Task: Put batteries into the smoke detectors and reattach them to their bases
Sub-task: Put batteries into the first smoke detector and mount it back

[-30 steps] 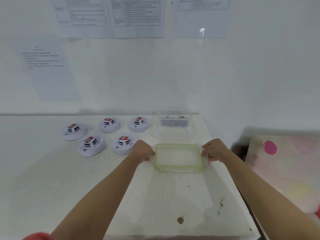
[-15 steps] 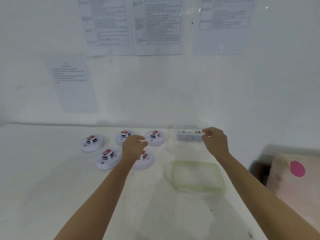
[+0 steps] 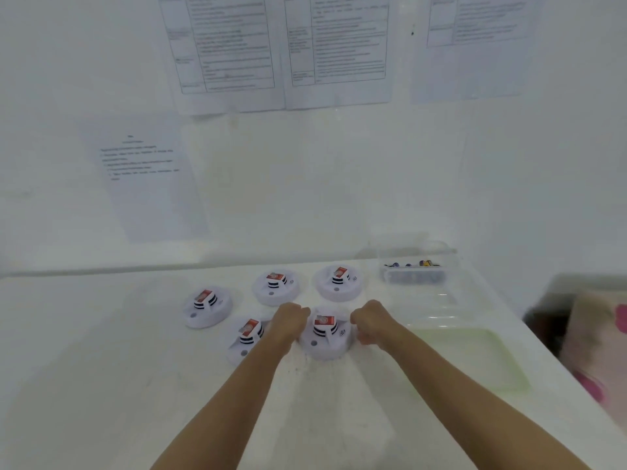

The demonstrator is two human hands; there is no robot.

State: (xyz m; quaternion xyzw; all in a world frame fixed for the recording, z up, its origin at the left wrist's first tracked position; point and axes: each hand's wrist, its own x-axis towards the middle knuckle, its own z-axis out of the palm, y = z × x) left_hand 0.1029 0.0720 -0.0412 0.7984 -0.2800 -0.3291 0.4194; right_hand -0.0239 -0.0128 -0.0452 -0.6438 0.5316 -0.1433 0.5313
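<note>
Smoke detectors sit five together on the white worktop, toward its back edge and a little right of the middle, each a round white unit with a red-and-white label on its raised centre. Three form a back row: one at the left, one in the middle, and one at the right. Two sit nearer, a front-left detector and a front-right detector. Both forearms reach in from the near edge to the front-right detector. The left hand lies against its left side with fingers curled, partly covering the gap to the front-left detector. The right hand lies against its right side, fingers also curled. The blur does not let me tell whether either hand grips the rim or only touches it. The detector rests flat on the worktop, label up. By the back right corner stands a clear tub, uncovered, with a heap of small dark batteries in its bottom. Its lid, clear with a pale green rim, lies flat along the right edge, nearer than the tub and well apart from the right hand. Printed sheets are stuck on the wall behind. A pink-patterned cloth shows beyond the right edge.
</note>
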